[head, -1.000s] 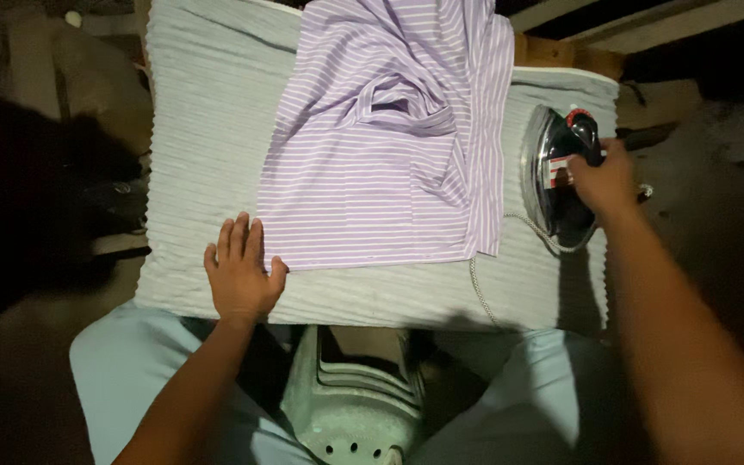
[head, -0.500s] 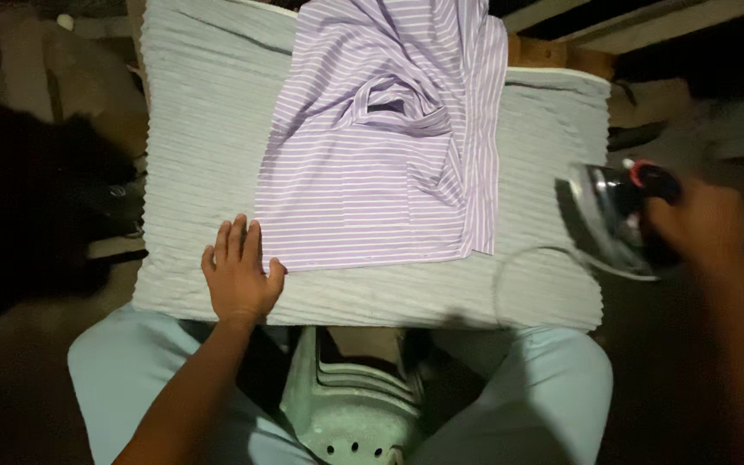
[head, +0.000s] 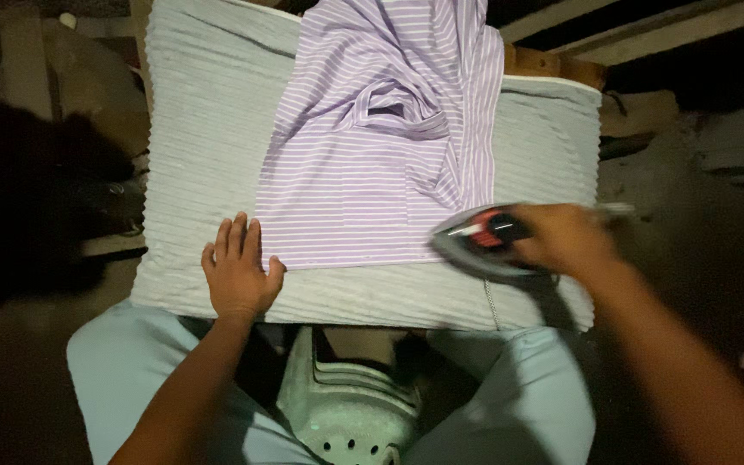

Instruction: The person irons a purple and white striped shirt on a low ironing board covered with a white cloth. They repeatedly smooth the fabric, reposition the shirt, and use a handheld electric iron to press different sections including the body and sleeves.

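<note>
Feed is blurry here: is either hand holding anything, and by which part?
The right hand grips the silver and black clothes iron by its top handle. The left hand holds nothing, lying flat beside the purple striped shirt.

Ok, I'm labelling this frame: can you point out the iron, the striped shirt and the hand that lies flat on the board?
iron [head: 480, 237], head view, on its red-marked top.
striped shirt [head: 363, 189], head view, on its flat lower panel.
left hand [head: 238, 275], head view, on its back.

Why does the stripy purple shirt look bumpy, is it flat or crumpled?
Partly flat. The shirt lies smooth near the left hand, but its upper part is bunched into folds.
</note>
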